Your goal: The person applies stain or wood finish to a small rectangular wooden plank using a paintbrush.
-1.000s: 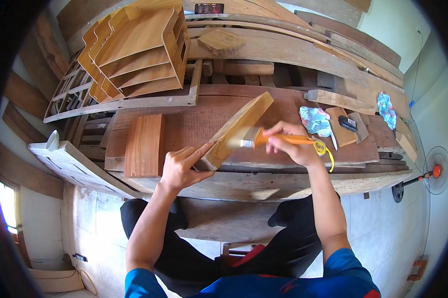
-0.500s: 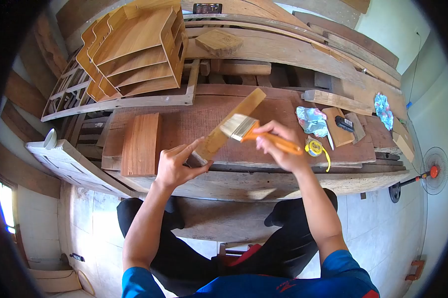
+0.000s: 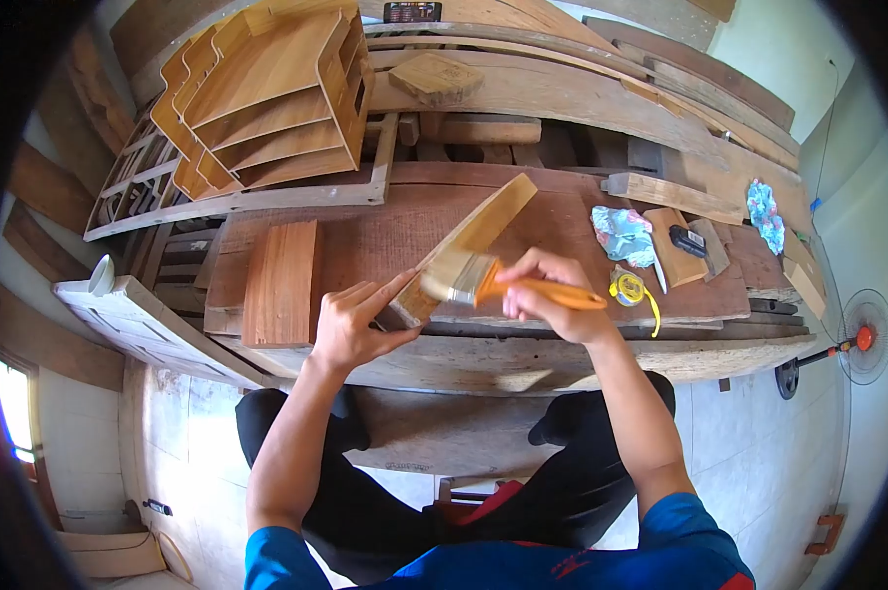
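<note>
My left hand [image 3: 355, 323] grips the near end of a narrow wooden board [image 3: 490, 218], thumb on one side and fingers on the other. The board slants away to the upper right above the brown plank bench. In my right hand [image 3: 554, 293] is a paintbrush [image 3: 483, 279] with an orange handle and pale bristles. The bristles lie against the lower part of the board's face, close to my left fingers; they look slightly blurred. Left of my left hand, a short reddish-brown wood block [image 3: 281, 285] rests on the bench.
At the back left stands a tiered wooden tray [image 3: 267, 108]. On the right lie a yellow tape measure [image 3: 627, 288], a crumpled blue cloth [image 3: 621, 234], and a small black object [image 3: 688, 241] on a wood piece. A fan [image 3: 862, 339] stands at far right.
The paintbrush has moved down and slightly left along the board, nearer my left hand. The board's far end has shifted slightly right, and its face is turned differently.
</note>
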Demonstrator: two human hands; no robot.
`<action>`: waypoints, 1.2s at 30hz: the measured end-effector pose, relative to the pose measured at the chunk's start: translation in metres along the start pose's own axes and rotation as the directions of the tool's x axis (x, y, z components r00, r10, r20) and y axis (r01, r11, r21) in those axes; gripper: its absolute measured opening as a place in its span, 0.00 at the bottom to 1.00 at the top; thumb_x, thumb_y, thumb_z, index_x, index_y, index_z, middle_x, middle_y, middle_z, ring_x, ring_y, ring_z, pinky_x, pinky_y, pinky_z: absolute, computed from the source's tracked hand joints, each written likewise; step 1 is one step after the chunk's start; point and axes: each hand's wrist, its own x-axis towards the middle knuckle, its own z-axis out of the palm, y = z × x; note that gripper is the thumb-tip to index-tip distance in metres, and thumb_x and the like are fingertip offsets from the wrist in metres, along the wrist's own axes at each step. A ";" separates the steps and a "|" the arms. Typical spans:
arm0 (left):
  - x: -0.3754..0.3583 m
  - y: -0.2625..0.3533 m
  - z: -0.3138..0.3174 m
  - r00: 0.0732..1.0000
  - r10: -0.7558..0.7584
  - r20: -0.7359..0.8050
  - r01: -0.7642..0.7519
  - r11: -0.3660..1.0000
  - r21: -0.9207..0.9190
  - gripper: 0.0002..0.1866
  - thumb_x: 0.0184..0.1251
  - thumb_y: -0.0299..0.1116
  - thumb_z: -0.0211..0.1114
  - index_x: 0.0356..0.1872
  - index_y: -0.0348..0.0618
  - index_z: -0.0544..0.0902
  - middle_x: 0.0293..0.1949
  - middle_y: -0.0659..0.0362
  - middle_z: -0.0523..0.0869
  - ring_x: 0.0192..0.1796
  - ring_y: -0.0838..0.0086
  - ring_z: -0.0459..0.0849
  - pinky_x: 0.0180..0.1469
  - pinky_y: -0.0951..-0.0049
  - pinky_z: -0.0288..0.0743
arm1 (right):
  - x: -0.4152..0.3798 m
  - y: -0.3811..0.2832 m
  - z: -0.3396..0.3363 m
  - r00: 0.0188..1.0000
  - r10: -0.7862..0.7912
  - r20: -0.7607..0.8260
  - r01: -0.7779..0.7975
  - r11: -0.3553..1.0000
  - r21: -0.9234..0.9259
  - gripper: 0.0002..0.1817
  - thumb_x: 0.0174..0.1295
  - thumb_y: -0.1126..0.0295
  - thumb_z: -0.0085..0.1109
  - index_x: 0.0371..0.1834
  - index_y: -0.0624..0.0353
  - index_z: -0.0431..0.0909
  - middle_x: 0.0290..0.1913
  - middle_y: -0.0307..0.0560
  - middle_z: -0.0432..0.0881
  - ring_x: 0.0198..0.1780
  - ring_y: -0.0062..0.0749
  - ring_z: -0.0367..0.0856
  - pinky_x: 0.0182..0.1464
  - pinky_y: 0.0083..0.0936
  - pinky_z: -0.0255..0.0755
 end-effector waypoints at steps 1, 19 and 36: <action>0.001 -0.002 0.000 1.000 0.002 -0.005 -0.002 1.000 -0.003 0.34 0.50 0.41 0.84 0.61 0.42 0.87 0.28 0.56 0.89 0.25 0.70 0.87 0.32 0.70 0.86 | -0.002 -0.007 0.001 0.996 -0.010 0.087 0.017 0.997 -0.075 0.10 0.73 0.67 0.62 0.50 0.60 0.82 0.39 0.45 0.87 0.38 0.22 0.86 0.37 0.20 0.79; -0.007 -0.004 0.001 0.998 0.029 0.048 -0.030 0.999 0.013 0.41 0.42 0.41 0.84 0.65 0.49 0.84 0.42 0.56 0.92 0.36 0.67 0.90 0.39 0.68 0.87 | 0.014 0.020 -0.084 0.913 0.180 -0.367 -0.206 0.978 -0.031 0.13 0.72 0.65 0.64 0.53 0.59 0.82 0.44 0.46 0.88 0.43 0.27 0.88 0.35 0.22 0.81; 0.001 0.006 -0.004 0.988 0.115 0.106 -0.123 0.990 0.066 0.35 0.43 0.40 0.85 0.59 0.50 0.89 0.51 0.57 0.92 0.44 0.67 0.93 0.47 0.67 0.89 | 0.017 0.028 -0.080 0.901 0.114 -0.418 -0.182 0.975 -0.127 0.14 0.73 0.62 0.63 0.51 0.60 0.80 0.43 0.47 0.88 0.40 0.26 0.88 0.32 0.23 0.79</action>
